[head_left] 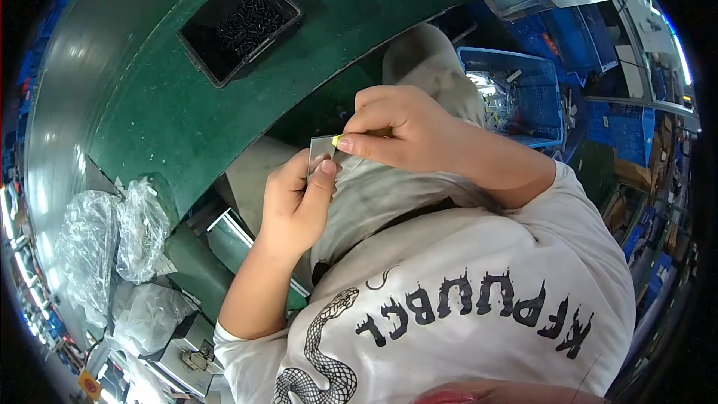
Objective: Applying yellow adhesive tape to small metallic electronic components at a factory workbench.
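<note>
Big black letters (420,307) curve across the white shirt (479,254) at 5 o'clock, next to a picture of a black snake (336,307) near 6 o'clock. A small yellow tag (90,384) with a red round mark is at 8 o'clock, but any words on it are too tiny to read.

The left hand (293,202) holds a thin, flat plate (320,150), with its thumb on the front. The plate is just off the middle, toward 10 o'clock. The right hand (407,129) is closed to a tight pinch. Its thumb and finger hold a little yellow thing (336,141) right at the plate's top corner. I can't tell how much more of it hides in the hand.

At 11 o'clock, a black bin (200,39) of small black bits (253,24) sits on a green table (336,0). A blue basket (551,111) is at 2 o'clock.
</note>
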Demonstrator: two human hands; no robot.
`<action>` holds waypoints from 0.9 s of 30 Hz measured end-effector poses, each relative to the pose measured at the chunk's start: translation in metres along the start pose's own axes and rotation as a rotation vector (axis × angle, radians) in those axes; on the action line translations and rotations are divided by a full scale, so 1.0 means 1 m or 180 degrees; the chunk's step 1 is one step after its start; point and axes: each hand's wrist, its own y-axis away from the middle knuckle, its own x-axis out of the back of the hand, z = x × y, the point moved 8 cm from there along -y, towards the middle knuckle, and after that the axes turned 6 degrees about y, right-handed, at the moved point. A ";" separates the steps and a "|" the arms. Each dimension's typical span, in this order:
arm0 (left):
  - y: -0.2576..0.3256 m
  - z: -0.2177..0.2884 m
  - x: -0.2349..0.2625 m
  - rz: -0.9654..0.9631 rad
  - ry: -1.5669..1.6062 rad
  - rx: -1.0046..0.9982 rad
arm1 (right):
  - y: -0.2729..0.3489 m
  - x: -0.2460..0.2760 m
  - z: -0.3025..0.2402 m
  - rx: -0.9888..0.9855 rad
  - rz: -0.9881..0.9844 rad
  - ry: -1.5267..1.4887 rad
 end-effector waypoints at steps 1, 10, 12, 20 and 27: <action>0.000 0.000 0.000 -0.0004 -0.0001 -0.0026 | 0.000 0.000 0.000 -0.0007 0.0011 -0.0031; 0.000 0.002 -0.001 -0.0003 -0.0069 -0.0081 | -0.001 0.001 0.000 0.0021 -0.0001 0.0047; 0.000 0.003 -0.001 -0.0010 -0.0107 -0.0113 | -0.001 0.000 0.000 0.0005 -0.0003 0.0048; 0.000 0.026 -0.003 0.0276 -0.1676 -0.0679 | -0.002 -0.003 0.004 -0.0325 -0.0064 0.0325; 0.001 0.026 -0.002 0.0532 -0.1533 -0.0382 | -0.003 -0.002 0.006 -0.0411 -0.0081 0.0435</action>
